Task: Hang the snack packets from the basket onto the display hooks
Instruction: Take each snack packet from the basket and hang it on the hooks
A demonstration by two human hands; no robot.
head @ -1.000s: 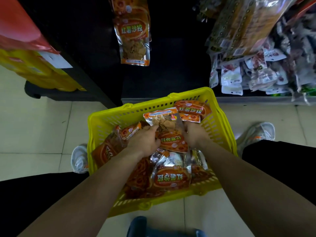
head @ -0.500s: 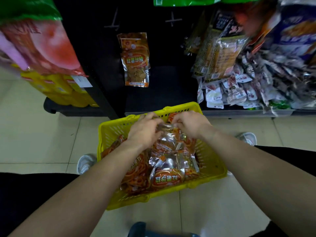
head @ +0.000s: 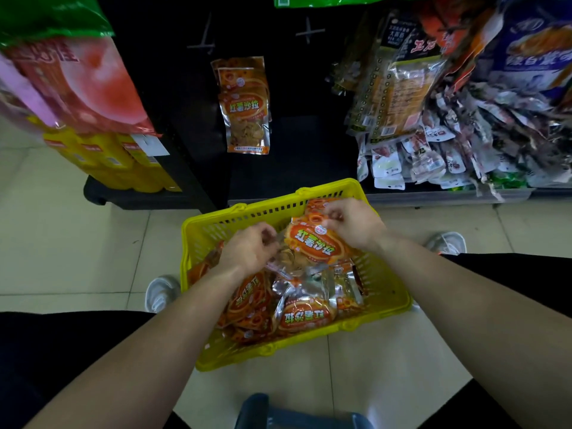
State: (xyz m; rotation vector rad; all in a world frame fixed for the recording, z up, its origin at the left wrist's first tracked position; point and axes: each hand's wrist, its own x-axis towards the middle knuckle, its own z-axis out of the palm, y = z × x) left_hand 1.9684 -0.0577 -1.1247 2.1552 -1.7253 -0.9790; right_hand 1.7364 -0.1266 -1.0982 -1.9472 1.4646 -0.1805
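A yellow plastic basket stands on the tiled floor, filled with several orange snack packets. Above it I hold one orange packet tilted, its printed front facing me. My left hand grips the packet's lower left edge. My right hand pinches its upper right corner. On the black display panel behind the basket hang orange packets of the same kind from a hook. Two bare hooks stick out of the panel higher up.
Shelves of yellow and red bags stand on the left. Piles of assorted packets fill the right shelf. My shoes flank the basket. A blue-grey object sits at the bottom edge.
Both hands lifted one orange packet out of the pile in the basket and turned its printed front toward me. The view tilted upward, showing more of the display.
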